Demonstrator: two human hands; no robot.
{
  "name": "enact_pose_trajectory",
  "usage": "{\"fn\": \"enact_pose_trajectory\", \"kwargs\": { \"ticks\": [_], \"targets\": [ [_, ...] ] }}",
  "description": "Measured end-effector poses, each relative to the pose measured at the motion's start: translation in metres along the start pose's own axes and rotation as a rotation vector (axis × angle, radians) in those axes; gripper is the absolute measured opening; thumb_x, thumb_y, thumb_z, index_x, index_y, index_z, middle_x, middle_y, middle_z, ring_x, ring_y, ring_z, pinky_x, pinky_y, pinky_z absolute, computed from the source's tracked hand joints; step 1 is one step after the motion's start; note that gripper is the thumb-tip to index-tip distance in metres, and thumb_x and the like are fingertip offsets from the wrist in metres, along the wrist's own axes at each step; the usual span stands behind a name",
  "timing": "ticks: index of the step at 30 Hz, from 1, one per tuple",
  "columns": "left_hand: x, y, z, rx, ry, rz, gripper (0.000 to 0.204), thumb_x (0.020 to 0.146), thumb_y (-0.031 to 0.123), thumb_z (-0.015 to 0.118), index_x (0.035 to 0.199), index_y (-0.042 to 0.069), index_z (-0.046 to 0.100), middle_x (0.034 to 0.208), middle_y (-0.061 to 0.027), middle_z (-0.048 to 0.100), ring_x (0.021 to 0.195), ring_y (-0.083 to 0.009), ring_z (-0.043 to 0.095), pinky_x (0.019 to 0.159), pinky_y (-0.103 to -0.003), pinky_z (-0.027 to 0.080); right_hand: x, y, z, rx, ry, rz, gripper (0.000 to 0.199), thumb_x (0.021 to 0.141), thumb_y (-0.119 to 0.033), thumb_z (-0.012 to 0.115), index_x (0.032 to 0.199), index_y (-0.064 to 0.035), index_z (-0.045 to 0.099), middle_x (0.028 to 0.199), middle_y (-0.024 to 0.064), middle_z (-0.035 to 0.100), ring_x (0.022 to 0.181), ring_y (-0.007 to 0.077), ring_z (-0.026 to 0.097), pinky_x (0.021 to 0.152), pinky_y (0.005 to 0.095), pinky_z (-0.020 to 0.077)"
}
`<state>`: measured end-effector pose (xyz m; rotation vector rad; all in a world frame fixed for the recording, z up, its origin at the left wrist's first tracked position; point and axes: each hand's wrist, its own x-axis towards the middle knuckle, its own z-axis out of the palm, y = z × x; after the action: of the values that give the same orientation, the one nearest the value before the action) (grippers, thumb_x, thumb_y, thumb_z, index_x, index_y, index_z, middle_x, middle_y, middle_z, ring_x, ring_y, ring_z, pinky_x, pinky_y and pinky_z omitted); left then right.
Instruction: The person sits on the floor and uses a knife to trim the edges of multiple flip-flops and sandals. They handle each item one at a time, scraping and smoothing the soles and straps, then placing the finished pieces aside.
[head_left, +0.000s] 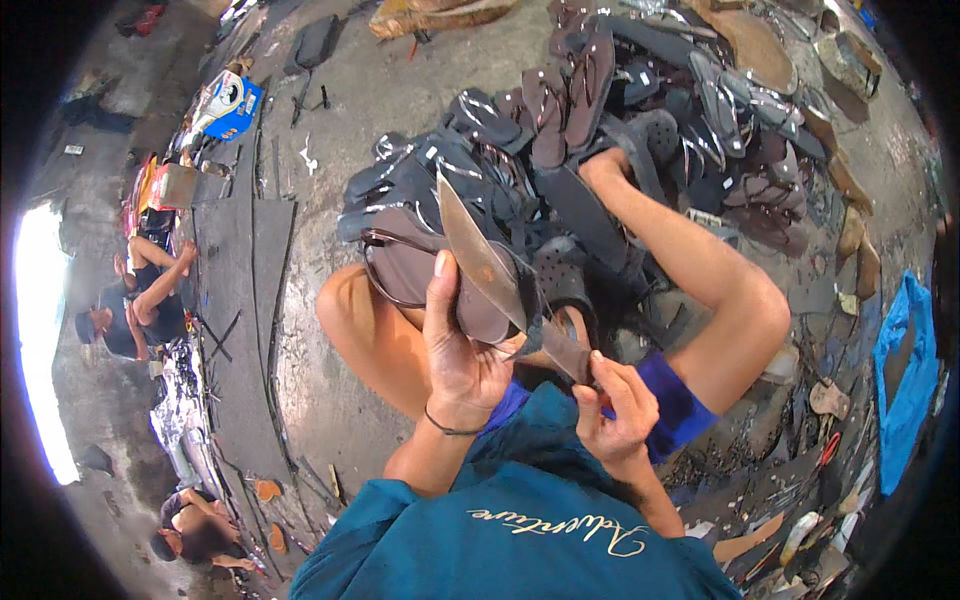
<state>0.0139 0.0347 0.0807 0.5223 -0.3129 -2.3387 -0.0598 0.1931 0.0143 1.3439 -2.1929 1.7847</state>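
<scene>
My left hand (462, 365) grips a brown flip-flop (412, 250) with dark straps, its thumb lying along the sole's edge. Over that sandal stretches the long, curved, brownish blade of a knife (475, 245), its point up and to the left. The fingers of my right hand (617, 408) are closed on the knife's flat lower end. Blade and sole overlap here, and I cannot tell whether the edge touches the rubber. Just beyond, a heap of dark flip-flops (570, 90) spreads over the floor, with a perforated clog (562, 270) on one foot between my bent legs.
Long dark rubber strips (240, 270) lie on the left, near a blue and white box (228, 105). Two people (140, 310) sit farther left. Blue cloth (905, 375) lies at the far right, and scraps litter the lower right floor.
</scene>
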Motion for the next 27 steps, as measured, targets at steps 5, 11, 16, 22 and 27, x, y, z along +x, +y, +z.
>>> {"fn": "enact_pose_trajectory", "kwargs": {
  "ticks": [5,11,16,22,27],
  "targets": [
    [-0.013,-0.012,-0.012,0.068,0.216,0.060,0.036,0.090,0.032,0.058,0.114,0.005,0.053,0.103,-0.0112,0.063,0.090,-0.0219,0.065,0.074,-0.035,0.058,0.013,-0.018,-0.022,0.021,-0.126,0.122,0.031,0.078,-0.012,0.075,0.103,0.0030,0.065,0.084,0.0133,0.066,0.061,0.0230,0.059,0.052,0.0297,0.0471],
    [-0.028,-0.014,-0.049,0.184,0.175,0.038,0.034,0.089,0.028,0.059,0.114,0.006,0.054,0.101,-0.0086,0.064,0.089,-0.0212,0.066,0.077,-0.035,0.057,0.032,-0.035,-0.047,0.143,-0.410,0.374,0.028,0.079,-0.011,0.074,0.101,0.0029,0.067,0.086,0.0143,0.068,0.067,0.0200,0.067,0.055,0.0264,0.0560],
    [-0.031,-0.017,-0.048,0.182,0.208,0.089,0.037,0.087,0.031,0.060,0.114,0.005,0.054,0.100,-0.0103,0.064,0.088,-0.0220,0.065,0.076,-0.037,0.056,0.002,-0.032,-0.062,0.128,-0.414,0.430,0.024,0.079,-0.007,0.072,0.101,0.0036,0.067,0.085,0.0147,0.068,0.067,0.0201,0.068,0.056,0.0276,0.0564],
    [-0.052,-0.015,-0.075,0.448,0.326,0.059,0.039,0.088,0.031,0.058,0.115,0.004,0.052,0.100,-0.0121,0.063,0.087,-0.0254,0.064,0.076,-0.038,0.055,0.015,-0.034,-0.045,0.165,-0.460,0.421,0.024,0.080,-0.006,0.070,0.102,0.0031,0.066,0.083,0.0137,0.067,0.063,0.0202,0.066,0.055,0.0298,0.0528],
    [-0.065,-0.019,-0.088,0.689,0.351,0.001,0.047,0.088,0.025,0.060,0.125,-0.001,0.045,0.111,-0.0140,0.059,0.096,-0.0235,0.063,0.085,-0.037,0.053,0.022,-0.002,-0.003,0.326,-0.500,0.533,0.029,0.085,-0.016,0.068,0.107,0.0021,0.063,0.065,0.0055,0.060,0.051,0.0112,0.056,0.048,0.0279,0.0443]
  ]
}}
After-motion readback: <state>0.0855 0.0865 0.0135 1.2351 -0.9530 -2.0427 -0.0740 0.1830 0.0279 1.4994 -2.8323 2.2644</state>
